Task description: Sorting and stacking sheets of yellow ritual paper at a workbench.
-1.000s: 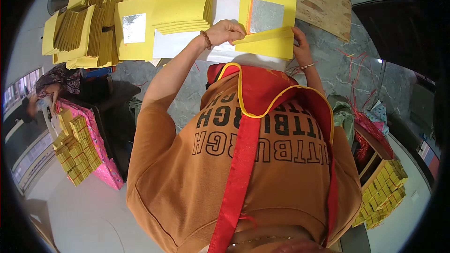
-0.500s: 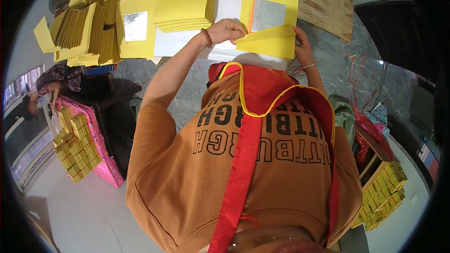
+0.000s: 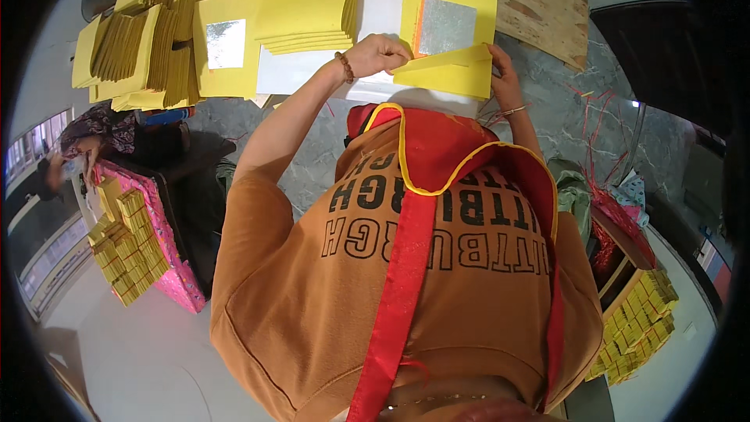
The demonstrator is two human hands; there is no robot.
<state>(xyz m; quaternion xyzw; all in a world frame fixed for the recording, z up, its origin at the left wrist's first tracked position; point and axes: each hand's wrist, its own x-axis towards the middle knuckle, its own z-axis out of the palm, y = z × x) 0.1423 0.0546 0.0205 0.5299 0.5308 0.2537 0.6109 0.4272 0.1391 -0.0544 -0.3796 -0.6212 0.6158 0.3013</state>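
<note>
The yellow flap edge (image 3: 445,62) has lowered, bare tabletop (image 3: 380,6) beyond the left hand (image 3: 378,54).

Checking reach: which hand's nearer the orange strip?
Left: left hand beside the lower end of the orange strip; right hand at the right edge of the yellow sheet.

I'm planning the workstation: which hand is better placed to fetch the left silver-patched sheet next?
Probably the left hand: it's nearer that flat sheet; the right hand touches the right edge of the folded sheet.
</note>
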